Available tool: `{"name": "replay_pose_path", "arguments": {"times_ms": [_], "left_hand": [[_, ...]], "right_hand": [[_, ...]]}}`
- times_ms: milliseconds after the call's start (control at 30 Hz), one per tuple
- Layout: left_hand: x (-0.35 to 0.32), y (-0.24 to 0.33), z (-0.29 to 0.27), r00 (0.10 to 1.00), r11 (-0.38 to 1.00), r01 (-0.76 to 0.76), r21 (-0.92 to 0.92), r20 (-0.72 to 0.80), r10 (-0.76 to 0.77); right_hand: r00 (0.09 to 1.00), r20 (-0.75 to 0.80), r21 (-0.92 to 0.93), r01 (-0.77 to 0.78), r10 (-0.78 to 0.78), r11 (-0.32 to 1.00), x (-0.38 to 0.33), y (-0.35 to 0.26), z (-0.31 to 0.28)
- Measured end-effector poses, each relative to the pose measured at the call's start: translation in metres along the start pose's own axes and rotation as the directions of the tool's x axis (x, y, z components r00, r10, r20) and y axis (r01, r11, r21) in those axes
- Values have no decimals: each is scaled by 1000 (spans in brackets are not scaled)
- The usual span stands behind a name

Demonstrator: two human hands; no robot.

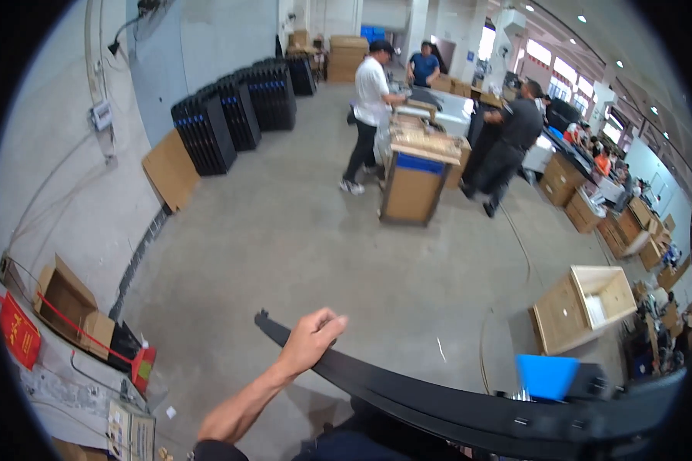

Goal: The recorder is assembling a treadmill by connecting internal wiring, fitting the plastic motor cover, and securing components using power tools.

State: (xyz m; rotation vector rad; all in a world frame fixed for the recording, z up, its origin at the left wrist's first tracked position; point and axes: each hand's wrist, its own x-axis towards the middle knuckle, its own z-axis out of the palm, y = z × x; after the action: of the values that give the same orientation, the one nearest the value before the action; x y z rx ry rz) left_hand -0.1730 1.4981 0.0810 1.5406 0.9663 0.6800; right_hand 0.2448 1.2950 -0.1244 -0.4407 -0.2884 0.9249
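Beneath left hand's (307, 342) curled fingers (330, 323), long black bar (430, 401) crosses, one end just left of them, remainder stretching lower right; cannot tell whether fingers grip it. Right hand out of view, state unclear. Right of fingers, well apart: wooden crate (557, 316). Far left: open cardboard box (78, 288).

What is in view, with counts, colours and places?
People: several, mixed clothing, upper centre and right
Workbench: one, brown with blue, upper centre
Panels: several stacks, black, along left wall
Cardboard sheet: one, brown, by left wall
Open cardboard box: one, brown, lower left
Other boxes: several, brown, far right
Wooden box: one, pale, right
Blurred object: one, blue, lower right
Long-handled tool: one, red, lower left
Long bar: one, black, foreground
Left hand: one, bare, over long bar, grip unclear
Right hand: none in view
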Motion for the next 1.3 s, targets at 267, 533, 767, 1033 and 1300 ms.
{"name": "replay_pose_path", "arguments": {"times_ms": [267,533,767,1033,1300], "left_hand": [[252,-95,-114,903,988,69,-135,-413,-120],[405,-309,-157,877,878,283,-387,-266,-400],[661,-361,-81,841,730,327,-600,-167,-514],[965,-347,50,817,661,488,-570,31,-576],[1215,-434,163,621,464,697,-547,135,-773]], "right_hand": [[988,-119,90,-87,97,992,224,-20,73],[921,-51,177,-373,387,911,489,81,-6],[769,316,-310,-470,556,826,723,86,-60],[823,53,-527,-459,566,715,940,6,-85],[860,-169,-477,-499,482,723,1141,20,-229]]}}
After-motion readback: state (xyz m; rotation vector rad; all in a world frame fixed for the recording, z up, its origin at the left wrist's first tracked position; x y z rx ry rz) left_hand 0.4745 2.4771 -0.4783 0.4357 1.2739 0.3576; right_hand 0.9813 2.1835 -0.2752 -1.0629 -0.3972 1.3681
